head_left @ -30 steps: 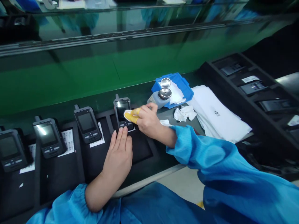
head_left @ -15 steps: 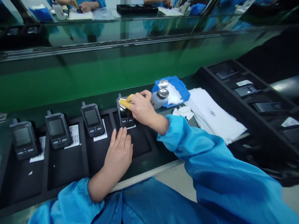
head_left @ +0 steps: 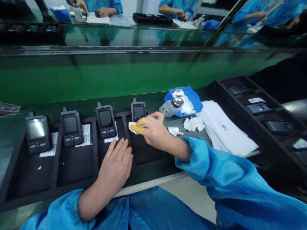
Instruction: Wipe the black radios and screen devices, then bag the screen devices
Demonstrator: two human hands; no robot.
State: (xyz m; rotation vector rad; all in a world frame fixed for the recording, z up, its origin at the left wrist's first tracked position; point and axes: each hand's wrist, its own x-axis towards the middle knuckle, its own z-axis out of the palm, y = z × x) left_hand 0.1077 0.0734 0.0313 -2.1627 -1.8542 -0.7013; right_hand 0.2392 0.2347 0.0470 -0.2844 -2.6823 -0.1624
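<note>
My right hand, with yellow finger cots on two fingers, pinches a folded white wipe. It is over the lower part of the rightmost handheld radio, whose keys are hidden behind the fingers and wipe; its screen shows. My left hand has its fingers stretched out over the black tray, just below the third radio, holding nothing. Two more radios lean in the compartments to the left, with printed white labels beside them.
A pump bottle tilts against a blue bin of white wipes. Crumpled wipes and a stack of white sheets lie right of my right hand. Another black tray stands far right. Co-workers' hands show beyond the green barrier.
My right hand has moved the wipe from the rightmost radio's screen down to its lower part, uncovering the screen. My left hand has shifted left, away from that radio's base. The camera view has turned slightly.
</note>
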